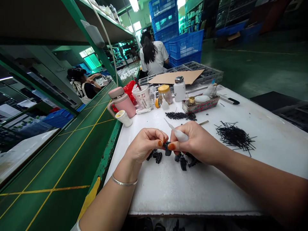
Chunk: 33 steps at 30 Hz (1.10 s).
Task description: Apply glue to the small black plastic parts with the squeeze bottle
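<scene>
My left hand pinches a small black plastic part between thumb and fingertips. The thumb of my right hand also touches that part. Tucked in my right hand is a white squeeze bottle with a long thin nozzle that points up and left. More black parts lie on the white table under and beside my hands. A heap of tiny black pieces lies beyond my fingers. To the right is a pile of thin black rods.
A pink thermos, a white tub, a cup, a yellow-lidded jar and a pump bottle line the back. A shallow box holds bottles. Left runs a green conveyor. Two people sit farther off.
</scene>
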### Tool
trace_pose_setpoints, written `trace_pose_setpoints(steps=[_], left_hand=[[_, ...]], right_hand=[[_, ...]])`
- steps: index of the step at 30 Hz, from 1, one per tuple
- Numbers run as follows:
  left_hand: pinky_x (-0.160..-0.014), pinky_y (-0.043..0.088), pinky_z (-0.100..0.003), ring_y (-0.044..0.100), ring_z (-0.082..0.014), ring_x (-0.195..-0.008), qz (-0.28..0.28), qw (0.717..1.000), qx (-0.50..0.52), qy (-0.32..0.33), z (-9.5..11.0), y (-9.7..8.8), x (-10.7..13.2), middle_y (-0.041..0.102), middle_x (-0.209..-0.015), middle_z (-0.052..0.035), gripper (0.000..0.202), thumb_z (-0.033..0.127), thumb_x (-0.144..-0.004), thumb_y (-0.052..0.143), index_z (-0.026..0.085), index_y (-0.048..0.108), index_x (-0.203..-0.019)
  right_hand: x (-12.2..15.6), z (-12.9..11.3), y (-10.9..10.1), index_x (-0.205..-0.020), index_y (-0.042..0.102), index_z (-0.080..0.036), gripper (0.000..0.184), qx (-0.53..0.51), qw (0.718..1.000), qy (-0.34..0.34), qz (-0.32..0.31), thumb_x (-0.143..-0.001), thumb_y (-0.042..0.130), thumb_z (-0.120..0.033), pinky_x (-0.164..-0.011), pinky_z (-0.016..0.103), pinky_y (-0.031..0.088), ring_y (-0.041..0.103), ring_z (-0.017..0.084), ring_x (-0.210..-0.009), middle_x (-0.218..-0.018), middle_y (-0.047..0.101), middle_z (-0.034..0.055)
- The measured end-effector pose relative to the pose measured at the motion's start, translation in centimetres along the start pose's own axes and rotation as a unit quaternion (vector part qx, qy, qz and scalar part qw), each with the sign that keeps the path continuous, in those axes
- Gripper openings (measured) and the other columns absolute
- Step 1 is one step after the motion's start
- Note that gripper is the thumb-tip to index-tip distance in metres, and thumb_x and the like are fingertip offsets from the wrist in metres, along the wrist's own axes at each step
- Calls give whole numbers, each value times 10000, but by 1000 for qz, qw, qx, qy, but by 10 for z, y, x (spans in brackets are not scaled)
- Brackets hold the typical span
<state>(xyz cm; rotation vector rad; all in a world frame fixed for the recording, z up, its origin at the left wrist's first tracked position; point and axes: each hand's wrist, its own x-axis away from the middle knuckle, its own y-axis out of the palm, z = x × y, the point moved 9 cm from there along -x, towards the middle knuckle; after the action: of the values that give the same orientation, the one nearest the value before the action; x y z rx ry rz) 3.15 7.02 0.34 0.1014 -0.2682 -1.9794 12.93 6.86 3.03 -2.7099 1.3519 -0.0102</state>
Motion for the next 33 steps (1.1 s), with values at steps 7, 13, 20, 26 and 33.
trace_pose_setpoints(steps=[7,13,20,26,33], left_hand=[[-595,488,-234,597,-122,-640,-3,1000,10,0,-2,-4,0,621,-720,-35,177,203,-660,793,107,645,-650],[-619,536,-226,594,-104,-675,89,995,23,31,3,-19,-3,607,-767,-9,179,240,-680,787,139,651,-740],[-648,541,-233,623,-126,-727,179,980,-33,77,14,-25,2,671,-787,-24,220,358,-732,734,167,685,-830],[-657,520,-237,655,-177,-818,175,973,-141,51,12,-22,1,727,-855,-71,375,345,-702,755,168,696,-1028],[-617,525,-224,636,-166,-803,242,959,-104,109,31,-49,11,689,-814,-45,392,392,-679,760,173,692,-997]], right_hand=[[5,-14,-4,-541,571,-128,182,123,987,-83,63,-714,619,-152,-465,210,288,397,70,-494,-500,487,-37],[1,-13,-15,-584,626,-123,190,141,981,-91,98,-744,646,-224,-466,208,299,420,76,-492,-504,522,-25],[-6,-3,-28,-655,665,-122,184,45,991,-33,125,-705,706,-295,-497,222,386,499,96,-505,-581,625,17],[-9,1,-38,-687,672,-117,165,69,988,-23,137,-710,665,-280,-511,227,393,506,98,-523,-622,644,32],[-8,39,-23,-658,692,-150,55,220,960,124,-120,-651,647,-181,-490,226,368,542,128,-545,-598,650,17]])
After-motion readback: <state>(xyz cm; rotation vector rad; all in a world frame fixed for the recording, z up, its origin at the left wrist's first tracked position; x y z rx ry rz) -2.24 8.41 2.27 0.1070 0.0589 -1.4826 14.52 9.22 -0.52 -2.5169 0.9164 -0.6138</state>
